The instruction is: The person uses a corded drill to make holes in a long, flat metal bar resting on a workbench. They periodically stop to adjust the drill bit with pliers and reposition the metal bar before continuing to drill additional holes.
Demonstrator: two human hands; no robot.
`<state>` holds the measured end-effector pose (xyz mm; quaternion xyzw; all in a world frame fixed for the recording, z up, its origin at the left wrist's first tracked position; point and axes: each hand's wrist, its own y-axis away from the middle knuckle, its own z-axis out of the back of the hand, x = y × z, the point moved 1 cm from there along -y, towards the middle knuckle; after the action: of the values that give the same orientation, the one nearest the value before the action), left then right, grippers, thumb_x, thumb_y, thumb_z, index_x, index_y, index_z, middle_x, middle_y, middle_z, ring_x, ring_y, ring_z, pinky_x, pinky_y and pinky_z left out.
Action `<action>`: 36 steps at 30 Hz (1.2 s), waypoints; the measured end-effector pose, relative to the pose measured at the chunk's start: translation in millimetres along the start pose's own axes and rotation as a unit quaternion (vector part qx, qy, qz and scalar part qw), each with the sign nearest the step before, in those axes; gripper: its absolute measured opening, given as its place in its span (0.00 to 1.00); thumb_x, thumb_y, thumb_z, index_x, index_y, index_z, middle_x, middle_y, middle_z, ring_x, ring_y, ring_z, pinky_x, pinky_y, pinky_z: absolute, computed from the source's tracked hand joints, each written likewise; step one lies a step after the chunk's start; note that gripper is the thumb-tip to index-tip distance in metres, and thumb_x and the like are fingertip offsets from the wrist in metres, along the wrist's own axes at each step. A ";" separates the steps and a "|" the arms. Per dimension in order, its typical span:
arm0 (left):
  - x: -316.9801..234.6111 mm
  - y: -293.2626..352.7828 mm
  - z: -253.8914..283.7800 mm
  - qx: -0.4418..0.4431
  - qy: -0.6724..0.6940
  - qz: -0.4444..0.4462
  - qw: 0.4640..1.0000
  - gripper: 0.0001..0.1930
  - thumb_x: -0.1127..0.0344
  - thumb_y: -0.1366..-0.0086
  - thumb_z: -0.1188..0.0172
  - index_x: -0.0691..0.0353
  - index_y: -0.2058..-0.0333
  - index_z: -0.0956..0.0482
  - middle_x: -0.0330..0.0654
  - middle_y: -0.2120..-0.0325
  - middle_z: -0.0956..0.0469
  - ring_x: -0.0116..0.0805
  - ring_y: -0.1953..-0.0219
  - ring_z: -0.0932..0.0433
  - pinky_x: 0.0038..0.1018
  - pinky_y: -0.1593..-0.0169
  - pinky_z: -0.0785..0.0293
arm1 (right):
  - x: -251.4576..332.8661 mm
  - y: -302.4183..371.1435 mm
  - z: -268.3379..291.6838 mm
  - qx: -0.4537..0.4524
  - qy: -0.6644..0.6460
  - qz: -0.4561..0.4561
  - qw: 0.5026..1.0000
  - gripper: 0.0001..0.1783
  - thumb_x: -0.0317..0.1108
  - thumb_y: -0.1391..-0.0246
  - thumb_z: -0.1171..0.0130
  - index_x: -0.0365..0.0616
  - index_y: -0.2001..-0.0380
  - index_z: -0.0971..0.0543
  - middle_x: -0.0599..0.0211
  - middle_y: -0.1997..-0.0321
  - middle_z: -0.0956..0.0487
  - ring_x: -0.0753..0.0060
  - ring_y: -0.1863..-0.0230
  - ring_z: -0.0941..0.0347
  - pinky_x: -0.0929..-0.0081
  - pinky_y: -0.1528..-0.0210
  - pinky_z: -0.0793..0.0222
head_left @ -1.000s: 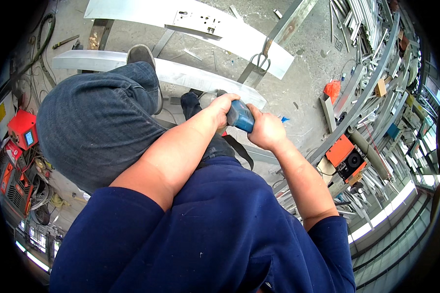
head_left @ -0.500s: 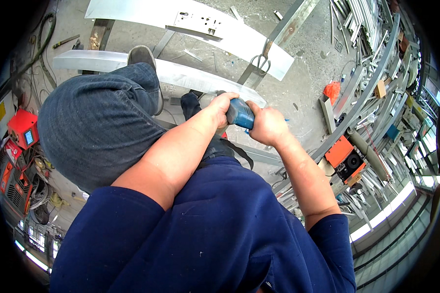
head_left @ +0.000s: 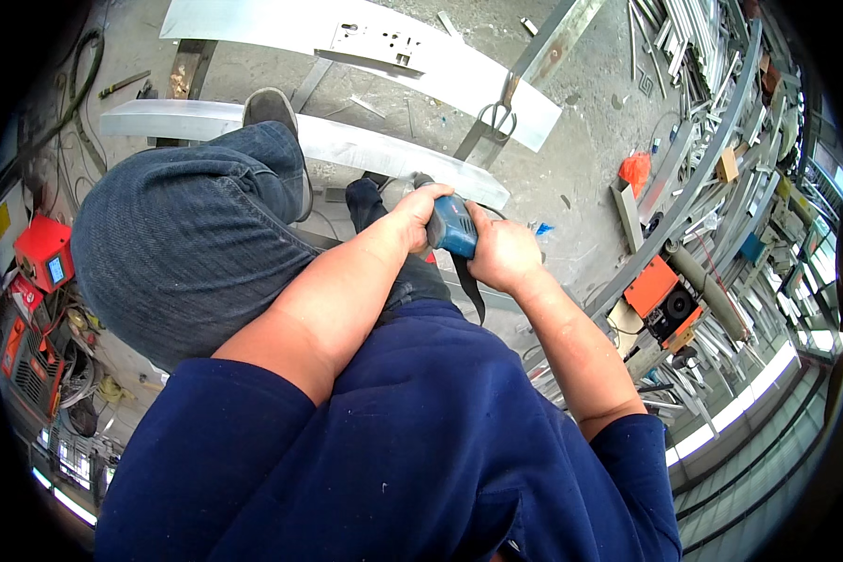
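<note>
**Blue power tool [head_left: 454,228] held two-handed, centre of frame**

The tool is gripped from both sides, just above the middle of the picture. Its left end is enclosed by the left hand [head_left: 418,215], which is wrapped around the casing with the thumb laid towards the top. The right side is clasped by the right hand [head_left: 506,251], fingers curled, thumb pressed along the blue casing. The grey front end [head_left: 422,178] is pointed up the frame, towards the right-hand end of a silver metal beam [head_left: 318,140]; whether the two are touching cannot be told. A black strap [head_left: 470,286] is seen hanging just below the tool.

The beam is stretched from upper left to centre, with a grey shoe [head_left: 270,105] seen beside it. Across the top of the frame, a pale metal panel [head_left: 281,23] is pierced by a cluster of cut-outs. Near its right end, ring-handled scissors [head_left: 507,101] are laid.

At far left, a red box [head_left: 39,245] with a lit screen is noted. At right, an orange bag [head_left: 635,170] and an orange-and-black machine [head_left: 651,286] are flanked by scattered metal lengths [head_left: 693,42].
</note>
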<state>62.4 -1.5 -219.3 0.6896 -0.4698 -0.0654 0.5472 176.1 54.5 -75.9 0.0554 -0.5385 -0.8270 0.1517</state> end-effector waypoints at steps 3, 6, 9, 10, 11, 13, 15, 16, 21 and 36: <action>0.3 -1.6 3.6 0.005 0.005 0.002 1.000 0.19 0.52 0.34 0.38 0.61 0.56 0.23 0.48 0.60 0.18 0.45 0.62 0.17 0.42 0.52 0.19 | 2.5 0.0 -0.9 0.011 0.005 0.000 1.000 0.45 0.38 0.55 0.37 0.46 0.30 0.36 0.50 0.61 0.15 0.49 0.59 0.16 0.55 0.55 0.21; -5.2 -29.7 30.8 0.012 -0.020 0.005 1.000 0.19 0.53 0.34 0.38 0.63 0.54 0.23 0.49 0.61 0.18 0.45 0.62 0.17 0.42 0.52 0.19 | 14.4 -10.6 -24.8 -0.010 -0.035 -0.012 0.999 0.46 0.36 0.58 0.36 0.45 0.31 0.36 0.46 0.64 0.16 0.45 0.61 0.17 0.53 0.55 0.21; -8.6 -23.1 20.9 -0.037 -0.087 -0.062 0.994 0.18 0.55 0.33 0.39 0.65 0.54 0.22 0.49 0.63 0.18 0.45 0.63 0.17 0.43 0.53 0.19 | 14.3 -13.3 -49.1 -0.042 -0.075 -0.033 0.996 0.46 0.32 0.60 0.37 0.44 0.32 0.36 0.43 0.65 0.17 0.41 0.63 0.18 0.49 0.55 0.22; -1.5 -27.5 19.5 -0.047 -0.097 -0.080 0.991 0.18 0.56 0.33 0.39 0.65 0.55 0.21 0.48 0.64 0.18 0.45 0.63 0.17 0.43 0.53 0.19 | 9.7 -5.4 -45.9 -0.037 -0.092 -0.043 0.994 0.46 0.31 0.60 0.37 0.44 0.33 0.36 0.42 0.65 0.17 0.40 0.62 0.18 0.48 0.56 0.23; 4.4 -13.6 11.1 -0.060 -0.093 -0.041 0.993 0.17 0.56 0.33 0.39 0.65 0.56 0.21 0.47 0.64 0.18 0.44 0.63 0.17 0.43 0.54 0.19 | 4.1 -1.3 -43.6 -0.043 -0.096 -0.025 0.994 0.47 0.31 0.61 0.36 0.44 0.32 0.37 0.42 0.65 0.17 0.40 0.62 0.18 0.48 0.56 0.23; -5.3 0.9 6.3 -0.020 -0.044 -0.002 0.999 0.14 0.58 0.32 0.40 0.64 0.57 0.22 0.47 0.65 0.18 0.43 0.63 0.17 0.43 0.55 0.18 | 1.8 -8.8 -27.0 -0.062 -0.100 0.001 0.993 0.49 0.32 0.62 0.35 0.47 0.31 0.37 0.42 0.66 0.17 0.38 0.62 0.19 0.47 0.56 0.23; -0.1 10.4 -3.6 -0.041 -0.049 -0.030 0.997 0.13 0.60 0.31 0.41 0.63 0.55 0.23 0.47 0.63 0.18 0.43 0.62 0.17 0.42 0.54 0.18 | -4.9 6.5 -23.8 -0.038 -0.096 0.003 0.995 0.49 0.32 0.62 0.35 0.48 0.31 0.37 0.42 0.65 0.17 0.38 0.62 0.19 0.48 0.55 0.23; 7.3 17.9 -12.4 -0.063 -0.049 -0.059 0.995 0.14 0.60 0.31 0.42 0.64 0.54 0.23 0.47 0.62 0.18 0.43 0.61 0.17 0.42 0.54 0.18 | -9.0 13.6 -21.9 -0.027 -0.094 0.006 0.995 0.49 0.33 0.62 0.35 0.48 0.31 0.37 0.42 0.65 0.17 0.38 0.61 0.19 0.48 0.55 0.23; 29.6 11.2 -29.4 -0.090 -0.091 -0.106 0.986 0.25 0.61 0.38 0.33 0.76 0.49 0.25 0.53 0.58 0.19 0.43 0.58 0.17 0.39 0.53 0.20 | -24.3 44.4 -25.7 -0.049 -0.166 -0.021 0.985 0.51 0.31 0.63 0.34 0.51 0.30 0.38 0.42 0.63 0.17 0.37 0.60 0.20 0.50 0.54 0.24; 45.8 5.2 -22.2 -0.158 -0.202 -0.147 0.955 0.26 0.61 0.41 0.32 0.78 0.52 0.24 0.55 0.59 0.18 0.45 0.61 0.16 0.40 0.57 0.19 | -28.1 50.8 -82.9 -0.087 -0.226 -0.043 0.969 0.51 0.31 0.62 0.35 0.52 0.29 0.39 0.42 0.62 0.17 0.37 0.59 0.20 0.49 0.53 0.24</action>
<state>98.0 -18.9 -186.9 0.6285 -0.4476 -0.3566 0.5267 233.6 -28.3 -66.1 -0.1234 -0.4821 -0.8673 -0.0054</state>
